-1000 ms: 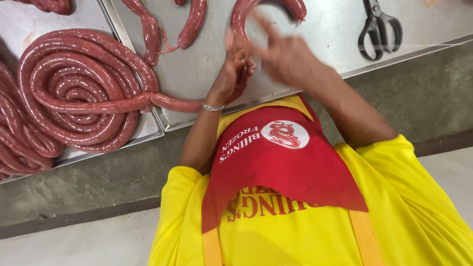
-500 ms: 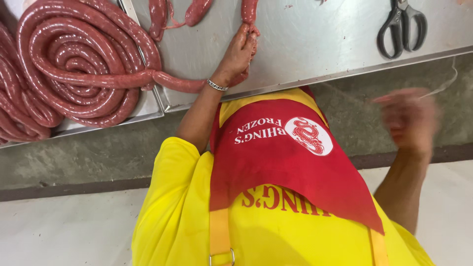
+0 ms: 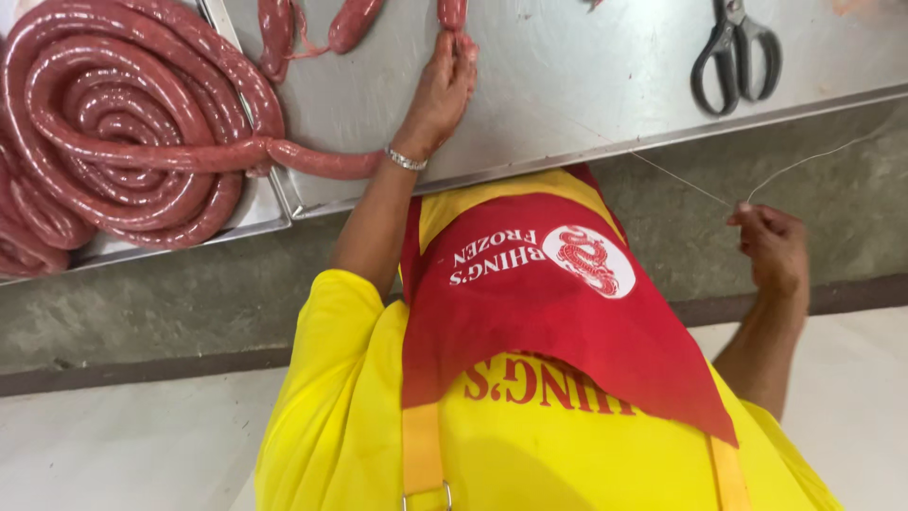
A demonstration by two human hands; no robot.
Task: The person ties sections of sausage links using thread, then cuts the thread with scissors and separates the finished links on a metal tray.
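Note:
My left hand (image 3: pixel 440 90), with a silver bracelet at the wrist, pinches the end of a red sausage link (image 3: pixel 452 11) on the steel table (image 3: pixel 586 95). My right hand (image 3: pixel 771 246) is below the table's front edge, off to the right, shut on a thin white string (image 3: pixel 681 180) that runs taut up toward the table. A long coil of red sausage (image 3: pixel 123 142) lies in a metal tray (image 3: pixel 270 213) at the left, its tail reaching out toward my left wrist. I wear a yellow shirt and a red apron (image 3: pixel 567 312).
Black-handled scissors (image 3: pixel 733 57) lie on the table at the upper right. Two more short sausage links (image 3: pixel 355 21) sit at the top edge beside the tray. A grey concrete ledge (image 3: pixel 142 312) runs under the table, with pale floor below.
My right hand left the sausage and swung right and down, drawing the string out past the table's edge. My left hand stayed on the sausage end.

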